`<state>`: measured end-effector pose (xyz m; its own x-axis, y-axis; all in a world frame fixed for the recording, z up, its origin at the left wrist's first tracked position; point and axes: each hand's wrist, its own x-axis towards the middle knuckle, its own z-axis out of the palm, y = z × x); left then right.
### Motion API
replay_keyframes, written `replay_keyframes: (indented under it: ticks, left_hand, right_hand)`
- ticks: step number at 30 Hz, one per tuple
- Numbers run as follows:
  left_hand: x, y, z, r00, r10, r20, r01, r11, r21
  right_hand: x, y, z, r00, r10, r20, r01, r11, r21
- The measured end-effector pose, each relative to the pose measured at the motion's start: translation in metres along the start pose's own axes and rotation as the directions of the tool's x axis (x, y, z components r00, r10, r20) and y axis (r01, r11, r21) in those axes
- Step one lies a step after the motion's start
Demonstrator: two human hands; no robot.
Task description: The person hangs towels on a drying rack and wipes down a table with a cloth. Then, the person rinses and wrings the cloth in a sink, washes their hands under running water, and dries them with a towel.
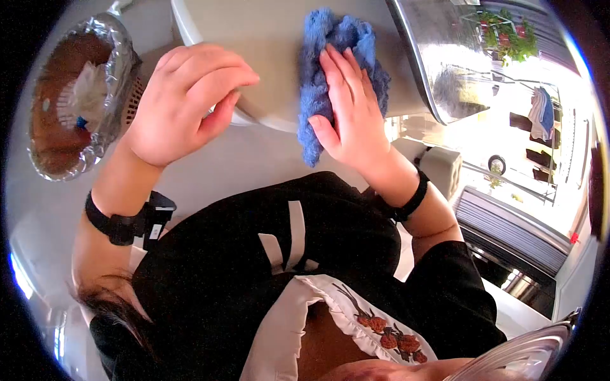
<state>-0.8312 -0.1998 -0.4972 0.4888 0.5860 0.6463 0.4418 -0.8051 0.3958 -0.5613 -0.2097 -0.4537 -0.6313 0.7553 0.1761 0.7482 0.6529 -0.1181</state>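
A crumpled blue cloth [312, 82] lies on a beige, smooth surface [273, 38] with a rounded front edge. My right hand [356, 108] rests flat on the cloth, its fingers stretched forward and the thumb out to the side. To the left, my left hand [190, 101] is raised over the left part of the same surface. Its fingers are bent together and the thumb comes up close under them, with nothing visible in the small gap. Each wrist has a black strap.
At the far left stands a bin [130, 95] lined with clear plastic, with white and blue waste inside. A shiny metal edge [416, 60] borders the surface at right. Beyond are a plant [508, 38], hanging cloths [542, 114] and a beige box-like object [445, 170].
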Motion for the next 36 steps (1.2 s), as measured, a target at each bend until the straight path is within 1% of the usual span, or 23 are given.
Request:
replay_keyframes:
  ticks: [1, 4, 6, 8, 10, 13, 14, 16, 17, 20, 21, 23, 25, 28, 30, 32, 34, 36]
  left_hand:
    - [-0.005, -0.001, 0.003, 1.000, -0.017, -0.022, 0.017, 1.000, 0.012]
    - [-0.009, -0.003, 0.003, 0.998, 0.053, 0.024, -0.054, 0.997, 0.056]
    - [-0.011, -0.008, 0.005, 0.998, 0.057, 0.022, -0.059, 0.995, 0.075]
    - [-0.013, -0.010, 0.010, 0.998, 0.063, 0.010, -0.064, 0.994, 0.089]
    - [-0.016, -0.011, 0.015, 0.997, 0.074, -0.008, -0.073, 0.992, 0.103]
    - [-0.018, -0.014, 0.025, 0.995, 0.089, -0.052, -0.084, 0.991, 0.101]
    - [-0.019, -0.014, 0.028, 0.994, 0.093, -0.063, -0.086, 0.991, 0.103]
    - [-0.020, -0.016, 0.032, 0.991, 0.103, -0.085, -0.093, 0.989, 0.113]
    - [-0.021, -0.018, 0.033, 0.990, 0.109, -0.085, -0.099, 0.988, 0.119]
    - [-0.026, -0.019, 0.038, 0.988, 0.105, -0.110, -0.092, 0.989, 0.119]
    - [-0.026, -0.018, 0.040, 0.987, 0.093, -0.131, -0.079, 0.991, 0.111]
    - [-0.025, -0.018, 0.044, 0.984, 0.082, -0.159, -0.065, 0.992, 0.105]
    - [-0.027, -0.019, 0.047, 0.981, 0.082, -0.174, -0.064, 0.992, 0.107]
    - [-0.029, -0.020, 0.052, 0.975, 0.099, -0.198, -0.074, 0.989, 0.126]
    - [-0.031, -0.021, 0.054, 0.974, 0.096, -0.206, -0.074, 0.991, 0.115]
    - [-0.033, -0.020, 0.056, 0.973, 0.084, -0.216, -0.060, 0.991, 0.116]
    - [-0.037, -0.017, 0.060, 0.970, 0.067, -0.233, -0.036, 0.990, 0.133]
    - [-0.041, -0.017, 0.061, 0.976, 0.058, -0.212, -0.025, 0.988, 0.154]
  right_hand:
    - [-0.001, 0.004, -0.001, 0.999, 0.021, 0.027, -0.020, 0.999, -0.042]
    - [-0.029, 0.050, 0.004, 0.995, 0.059, -0.078, -0.063, 0.997, -0.039]
    - [-0.054, 0.085, -0.001, 0.986, 0.126, -0.114, -0.130, 0.991, -0.028]
    - [-0.087, 0.117, -0.007, 0.935, 0.339, -0.100, -0.349, 0.932, -0.098]
    - [-0.104, 0.138, -0.022, 0.829, 0.559, -0.005, -0.558, 0.827, -0.067]
    - [-0.119, 0.147, -0.021, 0.814, 0.579, -0.043, -0.581, 0.813, -0.051]
    - [-0.126, 0.153, -0.021, 0.839, 0.542, -0.056, -0.545, 0.836, -0.071]
    - [-0.143, 0.170, -0.017, 0.884, 0.459, -0.085, -0.466, 0.878, -0.111]
    - [-0.147, 0.176, -0.013, 0.935, 0.296, -0.195, -0.329, 0.929, -0.168]
    - [-0.165, 0.185, -0.014, 0.900, 0.389, -0.196, -0.415, 0.902, -0.121]
    - [-0.171, 0.189, -0.017, 0.834, 0.542, -0.099, -0.550, 0.830, -0.088]
    - [-0.187, 0.213, -0.008, 0.851, 0.490, -0.188, -0.510, 0.857, -0.071]
    - [-0.190, 0.234, -0.005, 0.819, 0.508, -0.267, -0.520, 0.854, 0.029]
    - [-0.183, 0.254, -0.005, 0.691, 0.634, -0.348, -0.558, 0.773, 0.302]
    - [-0.178, 0.260, -0.013, 0.628, 0.685, -0.370, -0.571, 0.729, 0.378]
    - [-0.172, 0.269, -0.018, 0.597, 0.716, -0.362, -0.604, 0.698, 0.384]
    - [-0.164, 0.285, -0.025, 0.591, 0.733, -0.337, -0.639, 0.681, 0.359]
    - [-0.157, 0.304, -0.032, 0.597, 0.740, -0.310, -0.664, 0.672, 0.329]
